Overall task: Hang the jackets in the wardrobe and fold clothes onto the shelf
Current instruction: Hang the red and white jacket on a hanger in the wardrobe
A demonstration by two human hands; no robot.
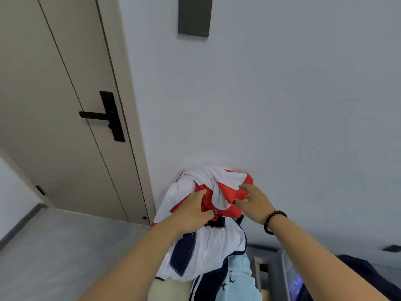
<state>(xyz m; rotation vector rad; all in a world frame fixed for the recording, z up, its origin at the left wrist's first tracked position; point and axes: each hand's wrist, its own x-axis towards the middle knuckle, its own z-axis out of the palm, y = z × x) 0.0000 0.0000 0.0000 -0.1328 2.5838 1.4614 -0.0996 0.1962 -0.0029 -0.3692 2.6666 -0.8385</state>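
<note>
Nearest the camera, both forearms reach forward and up over a heap of clothes; at the bottom of the heap a pale blue garment (235,276) with small dark motifs, beside it a navy piece with white stripes (206,285); above these a white garment with navy trim (217,246) hangs down the front of the pile.

Left hand (195,210) lies on the upper left of the heap, fingers extended along the cloth, thumb crossing toward the centre; whether this grip has closed on fabric cannot be told, though it reads as pressing rather than pinching. Right hand (253,203), a dark bead bracelet (273,220) at its wrist, is spread wide with fingers apart, touching or just short of the red-and-white jacket (221,187).

That jacket sits bunched at the top of the pile, directly ahead of and between both hands, against the grey wall (282,105); no clear long axis, being crumpled; judged, the left hand is slightly nearer its red middle, the right nearer its far red edge.

Farther left, a beige door (54,105) with a black lever handle (102,115); no wardrobe in view.
</note>
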